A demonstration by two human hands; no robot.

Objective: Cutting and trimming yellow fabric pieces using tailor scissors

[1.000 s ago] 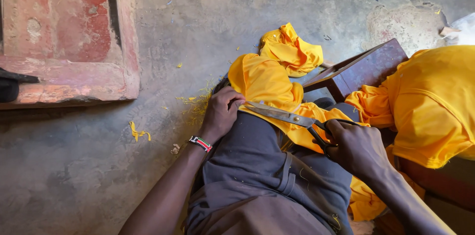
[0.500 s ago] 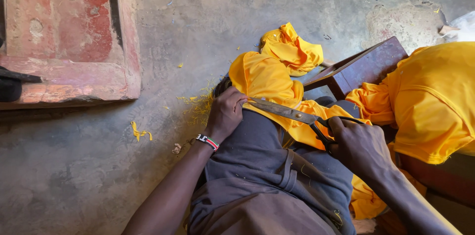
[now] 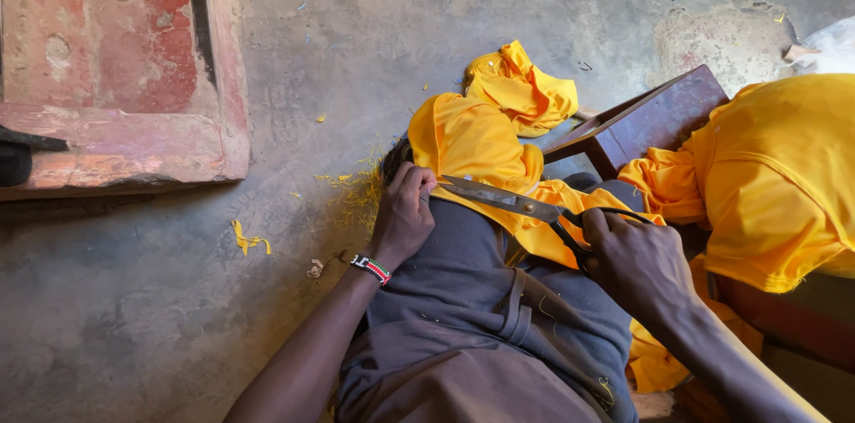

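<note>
Cutting is in progress across the person's lap: the right hand [image 3: 637,267] is closed through the black handles of the scissors [image 3: 525,205], whose blades lie nearly shut across the yellow cloth [image 3: 472,142]. Compared with a second ago, the blades have advanced slightly toward the left hand [image 3: 405,214], which has shifted little and remains closed, pinching the cloth edge against the grey trousers [image 3: 472,280]. This suggests the cut is nearing the held edge. A beaded bracelet [image 3: 370,269] sits on the left wrist. Yellow threads [image 3: 356,191] litter the concrete floor [image 3: 356,40]; a wooden stool [image 3: 646,116] stands just beyond.
</note>
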